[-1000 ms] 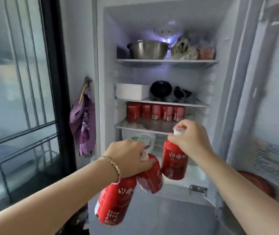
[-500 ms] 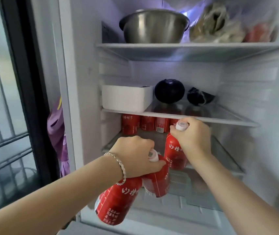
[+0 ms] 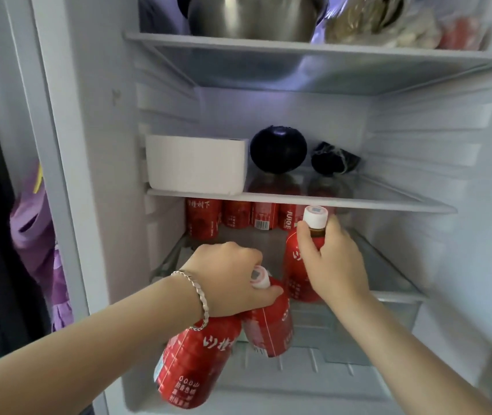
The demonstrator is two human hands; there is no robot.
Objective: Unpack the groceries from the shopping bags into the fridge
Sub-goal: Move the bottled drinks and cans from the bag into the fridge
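A row of bottles (image 3: 232, 218) already stands at the back of the lower shelf (image 3: 388, 274). The right hand (image 3: 333, 259) grips one bottle (image 3: 297, 265) by its neck, upright, on or just above that shelf. The left hand (image 3: 229, 277) clutches two bottles (image 3: 197, 366) by their tops, in front of the shelf and lower — both still to place.

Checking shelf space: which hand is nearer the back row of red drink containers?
Right. The right hand is just before the red drink containers; left hand lower, farther forward.

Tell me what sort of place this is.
Most likely a home kitchen, at an open household fridge: its shelves hold a steel pot, a white container and red juice bottles, and a purple cloth hangs beside it.
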